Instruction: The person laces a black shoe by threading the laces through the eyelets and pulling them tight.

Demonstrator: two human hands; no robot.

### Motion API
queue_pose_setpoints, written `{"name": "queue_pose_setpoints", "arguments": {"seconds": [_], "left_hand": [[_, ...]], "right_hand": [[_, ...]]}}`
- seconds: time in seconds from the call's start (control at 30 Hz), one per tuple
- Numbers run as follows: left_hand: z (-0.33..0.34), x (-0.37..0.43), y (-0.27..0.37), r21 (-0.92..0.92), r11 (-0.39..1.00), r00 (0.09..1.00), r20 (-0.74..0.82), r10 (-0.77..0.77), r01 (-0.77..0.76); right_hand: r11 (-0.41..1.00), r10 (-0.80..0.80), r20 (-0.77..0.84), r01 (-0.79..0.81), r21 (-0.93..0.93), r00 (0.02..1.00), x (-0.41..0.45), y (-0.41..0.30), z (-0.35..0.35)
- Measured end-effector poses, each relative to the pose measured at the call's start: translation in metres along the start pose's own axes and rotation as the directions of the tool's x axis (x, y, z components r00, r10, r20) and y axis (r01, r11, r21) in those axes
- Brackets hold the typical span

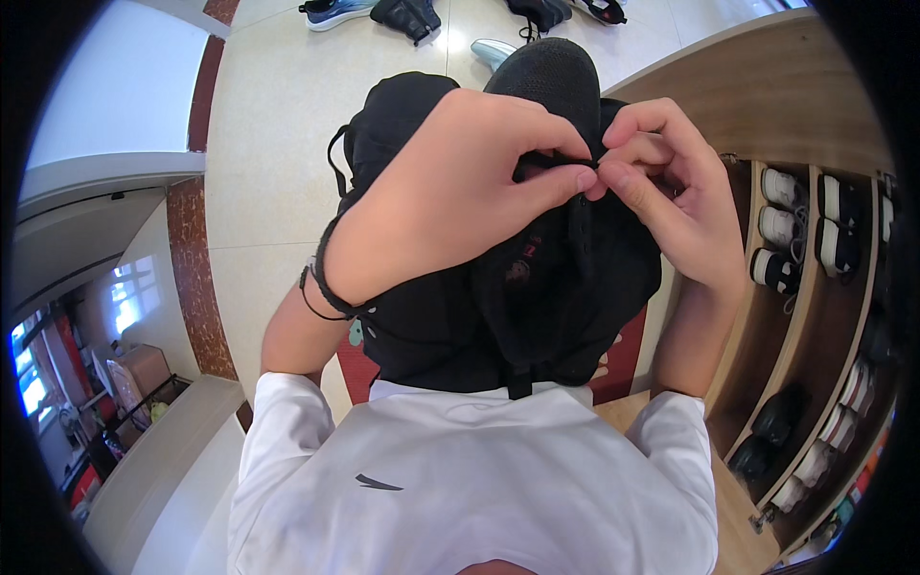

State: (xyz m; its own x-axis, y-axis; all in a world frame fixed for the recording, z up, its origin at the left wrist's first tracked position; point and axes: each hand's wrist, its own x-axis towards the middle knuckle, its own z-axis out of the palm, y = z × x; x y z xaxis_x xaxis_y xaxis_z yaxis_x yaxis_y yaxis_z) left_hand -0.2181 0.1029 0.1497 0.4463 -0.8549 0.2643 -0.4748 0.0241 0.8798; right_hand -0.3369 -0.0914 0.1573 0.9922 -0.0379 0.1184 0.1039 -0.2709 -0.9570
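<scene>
A black shoe with a mesh upper [550, 72] rests sole-down or upright on the person's lap, over black trousers [438, 338]; its lower outline merges with the dark cloth. My left hand [460, 180] reaches across from the left and pinches a thin black lace or cord between thumb and index finger, just behind the shoe's toe. Close against it, my right hand [668, 187] has thumb and fingertips together at the same black cord. The fingertips of both hands nearly touch, and the cord's exact path between them is partly hidden. A black braided band circles my left wrist.
A wooden shoe cabinet [783, 316] with several pairs of shoes stands open on the right. Several shoes, including a black boot [406, 18], lie on the tiled floor ahead. A white ledge [165, 438] runs along the left. A red patterned mat [622, 359] shows under the person.
</scene>
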Motion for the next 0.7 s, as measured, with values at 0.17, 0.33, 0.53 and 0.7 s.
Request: {"name": "queue_pose_setpoints", "arguments": {"seconds": [0.17,0.33,0.53,0.7], "left_hand": [[0.005,-0.007,0.001,0.062,0.981,0.983,-0.022,-0.183,0.184],[0.014,-0.015,-0.009,0.007,0.982,0.977,-0.107,-0.187,0.189],[0.028,-0.018,-0.008,0.236,0.955,0.979,-0.136,-0.151,0.18],[0.042,-0.016,-0.013,0.224,0.963,0.979,-0.169,-0.111,0.148]], "right_hand": [[0.94,0.193,-0.16,-0.229,-0.252,0.968,-0.012,-0.009,0.001],[0.782,0.248,-0.135,-0.28,-0.557,0.959,-0.028,-0.024,0.033],[0.785,0.217,-0.324,-0.362,-0.502,0.921,-0.043,-0.019,0.046],[0.838,0.068,-0.363,-0.25,-0.485,0.929,-0.051,-0.005,0.044]]}}
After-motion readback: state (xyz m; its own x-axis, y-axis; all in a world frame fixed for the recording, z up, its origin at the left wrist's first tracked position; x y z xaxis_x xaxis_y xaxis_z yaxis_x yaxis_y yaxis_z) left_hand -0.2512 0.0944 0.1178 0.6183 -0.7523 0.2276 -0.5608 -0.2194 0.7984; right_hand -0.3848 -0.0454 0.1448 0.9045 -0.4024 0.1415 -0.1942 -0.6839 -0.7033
